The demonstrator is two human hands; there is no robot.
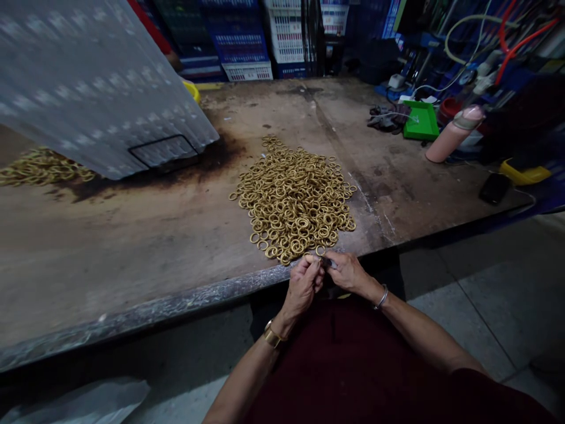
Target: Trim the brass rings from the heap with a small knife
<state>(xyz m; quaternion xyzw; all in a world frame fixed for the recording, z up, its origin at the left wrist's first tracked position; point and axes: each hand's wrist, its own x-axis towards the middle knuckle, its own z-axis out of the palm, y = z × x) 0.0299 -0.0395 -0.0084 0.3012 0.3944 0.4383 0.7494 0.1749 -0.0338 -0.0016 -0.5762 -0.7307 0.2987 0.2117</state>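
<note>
A person in a dark red top works with two bare hands at the near edge of a worn wooden table (145, 247). A broad heap of brass-coloured rings (295, 194) lies on the tabletop just beyond the fingertips, spreading away from the person and slightly toward the left side. The left hand (303, 284), with a gold-toned watch (271, 334) at its wrist, is the nearer one to the main body of the heap. Its fingers are pinched closed; whether a ring is between them cannot be told. The right hand (351, 274), wearing a silver-toned bangle (381, 297), has its fingers closed around a small grey tool (330, 263), its long axis slanting crosswise, one end toward the left fingertips. The two hands nearly meet. One loose ring (316, 252) lies flat at the heap's near edge, just past the gap between them
</note>
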